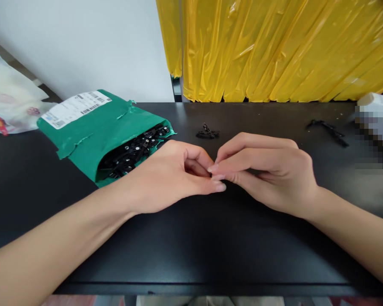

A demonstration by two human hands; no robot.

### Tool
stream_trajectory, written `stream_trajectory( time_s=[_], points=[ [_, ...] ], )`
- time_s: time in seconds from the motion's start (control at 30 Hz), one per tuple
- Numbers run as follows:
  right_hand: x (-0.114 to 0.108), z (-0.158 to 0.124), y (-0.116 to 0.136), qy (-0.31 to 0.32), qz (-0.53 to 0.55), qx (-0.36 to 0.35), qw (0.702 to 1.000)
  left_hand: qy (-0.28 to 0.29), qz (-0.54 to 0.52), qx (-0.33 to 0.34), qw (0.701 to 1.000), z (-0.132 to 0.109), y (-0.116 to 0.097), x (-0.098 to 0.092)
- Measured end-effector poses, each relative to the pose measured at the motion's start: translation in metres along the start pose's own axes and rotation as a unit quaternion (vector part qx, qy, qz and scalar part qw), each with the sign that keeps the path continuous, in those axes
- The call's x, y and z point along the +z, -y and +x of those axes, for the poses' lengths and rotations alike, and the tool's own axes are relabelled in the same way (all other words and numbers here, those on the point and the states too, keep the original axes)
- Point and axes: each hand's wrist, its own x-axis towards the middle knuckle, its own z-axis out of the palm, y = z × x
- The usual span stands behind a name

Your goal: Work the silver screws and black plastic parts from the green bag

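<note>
Both hands meet over the middle of the black table (pixel 191 250), knuckles up, wrists resting low on the top. The left hand (pixel 169 178) is curled nearly closed, thumb and forefinger pinched together. The right hand (pixel 271 174) is pinched the same way, and its fingertips touch those of the left. Whatever sits between the fingertips is hidden, so I cannot tell whether either hand has hold of anything.

The nearest loose thing is a small black part (pixel 207 132), lying on the table just behind the meeting fingertips and apart from them. A second black part (pixel 328 131) lies well off to the right, near a blurred white thing (pixel 375 123) at the right edge of the view.

A torn green bag (pixel 92 127) with a white label (pixel 78 108) lies at the back left. Its open mouth faces the left hand and a heap of black parts (pixel 130 155) shows inside; the back of the left hand is just beside that mouth. A white plastic bag (pixel 9 102) sits beyond the table's left end.

The table's back edge runs along a white wall (pixel 83 42) and a hanging yellow plastic sheet (pixel 274 46). Between the forearms and the front edge the top lies bare, and there is open room between the two loose parts
</note>
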Motion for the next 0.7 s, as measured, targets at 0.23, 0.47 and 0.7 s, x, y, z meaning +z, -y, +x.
stream_trajectory(
  time_s=[0.23,0.47,0.7],
  points=[
    [-0.006,-0.0004,0.0001,0.011,-0.045,-0.053,0.997,-0.015,-0.006,0.0,1.0,-0.0017,0.0016,-0.0005],
    [-0.0065,0.0008,0.0085,0.011,-0.109,-0.056,0.992,-0.001,-0.024,0.007,1.0,0.0054,0.0051,-0.005],
    [-0.0076,0.0004,0.0052,0.023,-0.111,-0.076,0.991,0.005,-0.023,0.005,1.0,0.0035,0.0044,-0.0041]
  ],
)
